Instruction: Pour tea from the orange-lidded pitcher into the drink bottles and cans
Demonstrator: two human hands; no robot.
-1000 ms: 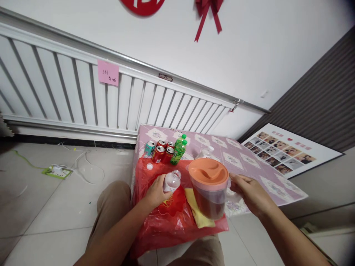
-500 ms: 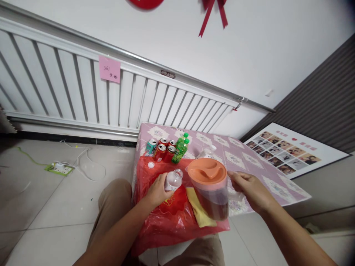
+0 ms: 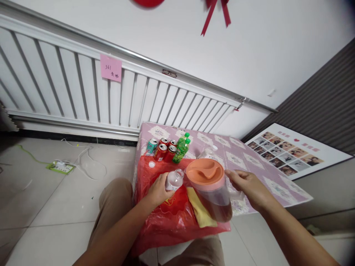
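My left hand (image 3: pixel 160 192) is wrapped round a small clear bottle (image 3: pixel 174 179) with its cap off, its open mouth pointing up and right. In my right hand (image 3: pixel 249 186) is the handle of a clear pitcher (image 3: pixel 212 197) with an orange lid (image 3: pixel 205 171). The pitcher leans toward the bottle, and brown liquid lies in its lower part. The lid's near edge is close beside the bottle's mouth; no stream shows between them. Below the pitcher lies a folded yellow cloth (image 3: pixel 202 210) on a red plastic sheet (image 3: pixel 172 231). A white cap (image 3: pixel 151 164) rests on the sheet.
Several drink cans (image 3: pixel 161 152) and two green-capped bottles (image 3: pixel 181 151) stand at the back of the cloth-covered table (image 3: pixel 234 159). Another clear bottle (image 3: pixel 206 152) is behind the pitcher. A radiator (image 3: pixel 83 85) runs along the wall. A power strip (image 3: pixel 60 167) with cables lies on the floor.
The pitcher has tilted further, its top moving slightly left toward the bottle and its base swinging right. The left hand and bottle have stayed nearly in place.
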